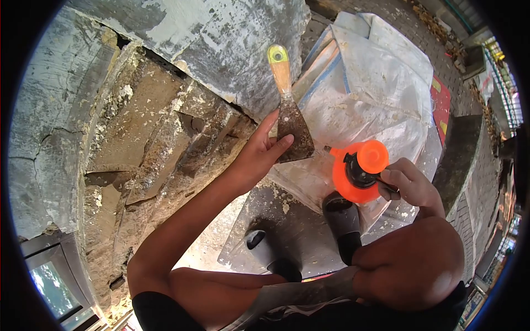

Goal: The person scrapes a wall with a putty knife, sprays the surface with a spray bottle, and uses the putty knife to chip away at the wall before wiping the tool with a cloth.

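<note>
My left hand (255, 151) is closed on the rusty blade of a scraper (295, 129), thumb across the metal. Its wooden handle points up and away, ending in a yellow-green cap with a hole. On the right, my right hand (409, 185) grips the black handle of an orange pump sprayer (353, 179). The sprayer has a round orange knob on top and a black collar, and its nozzle points left toward the scraper blade. A small gap lies between nozzle and blade. The sprayer's underside is hidden from above.
A wall with broken plaster (149, 121) runs along the left, below a grey painted slab (237, 49). A dusty white sack (381, 71) lies ahead. My shoes (338, 209) rest on a speckled grey board (298, 243). A window (55, 281) is at lower left.
</note>
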A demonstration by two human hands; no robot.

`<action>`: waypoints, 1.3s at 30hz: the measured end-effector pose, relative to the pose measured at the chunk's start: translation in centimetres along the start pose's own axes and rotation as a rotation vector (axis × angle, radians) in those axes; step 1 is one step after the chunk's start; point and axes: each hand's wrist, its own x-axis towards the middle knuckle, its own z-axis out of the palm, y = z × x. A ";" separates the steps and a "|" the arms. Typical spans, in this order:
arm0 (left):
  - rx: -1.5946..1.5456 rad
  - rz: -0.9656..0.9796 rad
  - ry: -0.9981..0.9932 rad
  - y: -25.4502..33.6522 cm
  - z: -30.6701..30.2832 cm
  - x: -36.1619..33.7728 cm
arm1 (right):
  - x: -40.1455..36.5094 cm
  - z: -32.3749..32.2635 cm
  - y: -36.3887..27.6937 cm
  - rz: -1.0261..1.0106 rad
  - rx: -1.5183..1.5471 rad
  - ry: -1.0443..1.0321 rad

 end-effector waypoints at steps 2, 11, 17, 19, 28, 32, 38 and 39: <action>0.036 -0.002 0.026 0.0 -0.1 0.0 | 0.0 -0.2 0.1 -0.006 -0.028 -0.013; 0.083 0.012 0.045 -0.3 -2.1 0.1 | 1.0 0.2 2.1 -0.275 0.179 0.217; 0.234 0.082 0.104 0.2 -2.8 -0.4 | 1.1 -0.6 2.5 -0.245 0.155 0.087; 0.364 0.157 0.089 0.0 -3.5 -0.2 | 0.8 -0.9 1.9 -0.267 0.108 0.028; 0.920 0.300 0.320 2.6 -3.3 -0.4 | 2.4 1.6 2.3 -0.593 -0.279 -0.112; 0.936 0.274 0.357 2.8 -3.4 -0.6 | 4.8 3.2 3.1 -0.697 -0.201 -0.075; 0.952 0.087 0.318 1.7 -4.7 -1.1 | 7.3 5.9 1.7 -0.565 -0.081 -0.119; 0.977 0.018 0.308 2.1 -4.7 -1.3 | 6.9 6.1 1.2 -0.550 -0.091 -0.151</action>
